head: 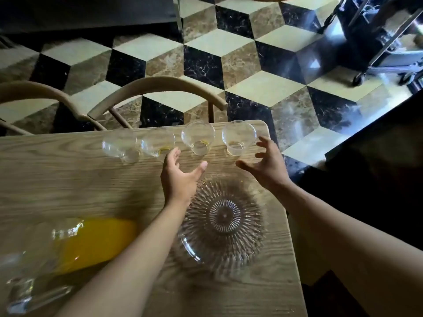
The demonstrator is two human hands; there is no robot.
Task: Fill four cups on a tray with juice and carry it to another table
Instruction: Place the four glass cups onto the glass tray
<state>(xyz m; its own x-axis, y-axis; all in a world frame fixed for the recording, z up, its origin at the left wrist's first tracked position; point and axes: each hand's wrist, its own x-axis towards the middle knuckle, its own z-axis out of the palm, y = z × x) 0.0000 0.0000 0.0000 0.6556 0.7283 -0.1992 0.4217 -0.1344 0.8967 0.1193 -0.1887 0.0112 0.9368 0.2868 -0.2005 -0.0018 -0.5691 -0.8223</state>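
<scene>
Several clear cups stand in a row along the far edge of the wooden table (68,179): the leftmost cup (120,145), a second cup (158,143), a third cup (198,137) and the rightmost cup (238,137). They look nearly empty, with only traces of yellow. A round ribbed glass tray (223,223) lies nearer me. A glass jug of orange juice (91,243) sits at the near left. My left hand (180,177) hovers open just short of the third cup. My right hand (266,165) spreads open beside the rightmost cup, touching nothing.
Two curved wooden chair backs (158,88) stand behind the table's far edge. Beyond lies a cube-patterned marble floor (251,65). A wheeled metal cart (377,42) is at the top right, and a dark counter edge (377,145) runs along the right.
</scene>
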